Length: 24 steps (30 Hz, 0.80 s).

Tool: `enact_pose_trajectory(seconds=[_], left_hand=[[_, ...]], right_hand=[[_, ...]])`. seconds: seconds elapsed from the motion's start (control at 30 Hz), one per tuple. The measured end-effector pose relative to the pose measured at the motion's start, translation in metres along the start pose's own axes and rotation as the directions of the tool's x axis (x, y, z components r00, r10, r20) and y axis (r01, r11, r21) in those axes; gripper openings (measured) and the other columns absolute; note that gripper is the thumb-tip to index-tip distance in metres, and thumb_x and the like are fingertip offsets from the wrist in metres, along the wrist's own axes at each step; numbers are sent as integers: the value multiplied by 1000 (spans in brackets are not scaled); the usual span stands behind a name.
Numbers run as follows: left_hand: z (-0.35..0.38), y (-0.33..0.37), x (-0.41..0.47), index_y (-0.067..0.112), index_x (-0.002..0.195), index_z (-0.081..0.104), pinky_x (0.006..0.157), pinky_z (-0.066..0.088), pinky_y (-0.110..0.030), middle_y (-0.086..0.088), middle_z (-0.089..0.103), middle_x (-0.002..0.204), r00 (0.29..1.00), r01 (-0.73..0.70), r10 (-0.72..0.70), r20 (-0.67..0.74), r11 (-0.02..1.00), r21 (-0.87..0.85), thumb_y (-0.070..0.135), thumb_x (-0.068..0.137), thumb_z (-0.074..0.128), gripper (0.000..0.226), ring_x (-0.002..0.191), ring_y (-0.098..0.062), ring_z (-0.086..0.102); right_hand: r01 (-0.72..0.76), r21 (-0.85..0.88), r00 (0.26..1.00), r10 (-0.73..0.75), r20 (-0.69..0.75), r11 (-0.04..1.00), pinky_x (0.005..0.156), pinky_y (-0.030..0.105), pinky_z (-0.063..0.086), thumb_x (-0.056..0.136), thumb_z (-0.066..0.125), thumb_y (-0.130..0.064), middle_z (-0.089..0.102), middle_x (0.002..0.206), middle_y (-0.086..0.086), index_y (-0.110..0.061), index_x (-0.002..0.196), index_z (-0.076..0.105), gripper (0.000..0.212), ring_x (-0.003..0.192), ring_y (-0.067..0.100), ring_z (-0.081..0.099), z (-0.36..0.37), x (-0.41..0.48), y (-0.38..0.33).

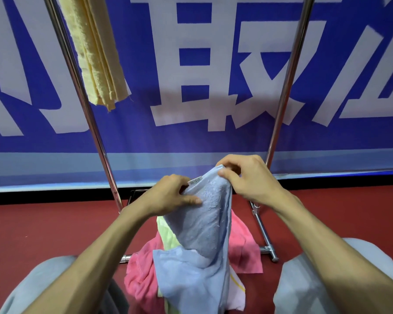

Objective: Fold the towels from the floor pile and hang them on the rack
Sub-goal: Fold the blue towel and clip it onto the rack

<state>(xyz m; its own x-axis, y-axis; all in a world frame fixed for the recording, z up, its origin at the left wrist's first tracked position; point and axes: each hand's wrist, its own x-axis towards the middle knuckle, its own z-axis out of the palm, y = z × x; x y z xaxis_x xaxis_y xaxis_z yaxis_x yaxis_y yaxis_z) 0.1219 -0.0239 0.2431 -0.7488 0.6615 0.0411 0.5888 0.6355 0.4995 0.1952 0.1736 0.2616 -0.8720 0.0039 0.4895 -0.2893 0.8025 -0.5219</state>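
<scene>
A light blue towel [202, 236] is lifted from the floor pile, its lower part draping down over the pile. My left hand [168, 194] pinches its upper edge beside a small white label. My right hand [245, 177] pinches the top corner a little higher and to the right. Under it lies the pile with a pink towel [245, 248] and a pale green towel [166, 234]. A folded yellow towel [95, 53] hangs at the upper left of the metal rack [286, 87].
The rack's two chrome uprights slant up on either side of my hands, and its base bars [264, 234] lie on the red floor [43, 227]. A blue banner with large white characters [191, 64] stands behind. My knees in grey trousers [304, 279] flank the pile.
</scene>
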Motion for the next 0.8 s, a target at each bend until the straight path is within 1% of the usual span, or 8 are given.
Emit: enact_pose_trajectory(seconds=[0.13, 0.23, 0.4, 0.5, 0.57, 0.63, 0.73, 0.8], left_hand=[[0, 0, -1, 12, 80, 52, 60, 36, -27, -2, 58, 74, 997, -6, 8, -74, 1000, 24, 44, 89, 59, 34, 72, -24, 51], [-4, 3, -2, 21, 73, 47, 58, 36, -17, 2, 54, 67, 981, -33, 32, -190, 999, -3, 40, 90, 58, 28, 63, -14, 47], [-9, -2, -1, 21, 85, 61, 65, 41, -23, -3, 67, 77, 971, -41, 40, -237, 999, 2, 31, 91, 59, 12, 76, -22, 60], [-15, -4, -2, 17, 77, 62, 56, 38, -19, -1, 62, 66, 955, -31, 34, -293, 999, 14, 38, 88, 63, 23, 65, -21, 55], [-21, -5, -4, 12, 73, 64, 54, 40, -25, -3, 60, 59, 944, -24, 21, -330, 1000, -8, 42, 82, 69, 31, 56, -18, 52], [-26, -6, -6, 11, 73, 66, 52, 40, -21, -4, 63, 60, 936, -23, -3, -352, 997, -70, 40, 76, 74, 31, 51, -10, 51], [-33, -10, -7, 13, 79, 65, 51, 39, -13, 4, 63, 66, 916, 11, -63, -397, 991, -132, 29, 74, 79, 22, 52, -4, 51], [-38, -15, -9, 13, 82, 65, 54, 42, -16, 4, 64, 68, 904, 22, -113, -412, 975, -220, 23, 77, 78, 17, 52, -4, 52]], right_hand=[[-21, -72, 1000, 22, 10, 997, 63, 12, 37, 90, 60, -16, 59, 60, 0, -9, 89, 71, 13, 65, 15, 52, -6, 2, 4], [-50, -96, 999, 51, 4, 994, 61, 10, 37, 93, 55, -17, 58, 62, -8, -8, 88, 70, 18, 55, 7, 51, -9, 2, 7], [-96, -145, 992, 83, -93, 985, 60, 27, 28, 95, 45, -10, 52, 65, -1, -2, 86, 61, 20, 62, 20, 46, -5, 5, 12], [-185, -39, 968, 175, -177, 982, 58, 35, 28, 96, 36, -8, 40, 59, -2, -7, 71, 44, 26, 55, 13, 36, -6, 6, 10], [-221, 56, 954, 227, -195, 974, 57, 32, 26, 99, 32, -11, 36, 61, -1, -10, 69, 36, 30, 55, 12, 31, -7, 7, 8], [-242, 95, 954, 255, -159, 966, 55, 28, 27, 102, 31, -20, 35, 63, -2, -15, 69, 31, 34, 55, 12, 30, -6, 8, 7], [-273, 111, 952, 285, -108, 956, 55, 14, 33, 101, 39, -31, 45, 65, -5, -17, 78, 45, 28, 58, 8, 39, -4, 10, 13], [-259, 135, 951, 277, -134, 956, 56, 12, 34, 94, 54, -30, 46, 59, -4, -13, 81, 58, 21, 55, 8, 39, -3, 11, 17]])
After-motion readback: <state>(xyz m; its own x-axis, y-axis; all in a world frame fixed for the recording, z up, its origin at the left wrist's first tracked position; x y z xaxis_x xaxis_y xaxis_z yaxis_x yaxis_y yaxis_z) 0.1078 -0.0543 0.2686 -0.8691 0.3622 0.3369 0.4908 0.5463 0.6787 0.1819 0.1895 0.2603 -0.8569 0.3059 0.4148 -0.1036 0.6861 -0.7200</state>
